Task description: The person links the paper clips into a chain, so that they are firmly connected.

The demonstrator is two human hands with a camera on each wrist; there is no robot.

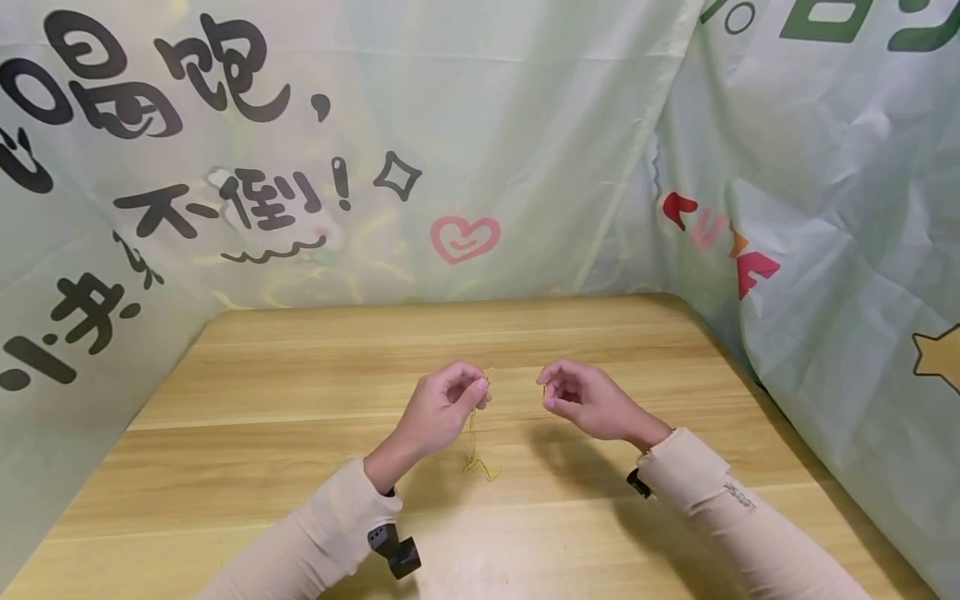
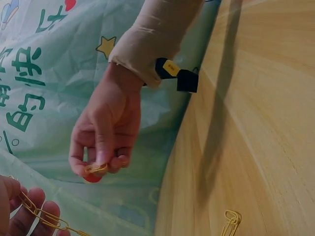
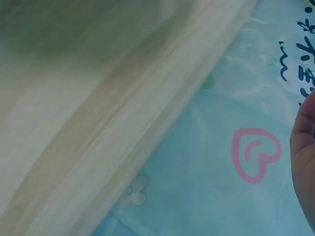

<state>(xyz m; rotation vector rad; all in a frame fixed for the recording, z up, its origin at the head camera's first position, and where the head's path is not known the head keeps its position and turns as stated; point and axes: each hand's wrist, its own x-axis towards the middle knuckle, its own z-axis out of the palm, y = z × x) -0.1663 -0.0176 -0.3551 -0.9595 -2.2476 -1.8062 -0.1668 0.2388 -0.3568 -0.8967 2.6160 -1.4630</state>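
A chain of linked yellow paper clips [image 2: 45,216] hangs from my left hand [image 1: 444,407], its lower end [image 1: 480,467] bunched near or on the table. Thumb and fingers of that hand pinch the chain's upper part. Across a gap to the right, my right hand [image 1: 588,400] pinches a single yellow paper clip [image 2: 96,168] between thumb and fingertips. That clip is apart from the chain. In the right wrist view only part of a hand [image 3: 304,157] shows at the right edge, and no clip can be seen there.
Both hands are above a wooden table [image 1: 300,358] with rounded far corners. Printed cloth [image 1: 525,150] hangs behind it and along the sides. Small black devices [image 1: 393,550] are strapped at both wrists.
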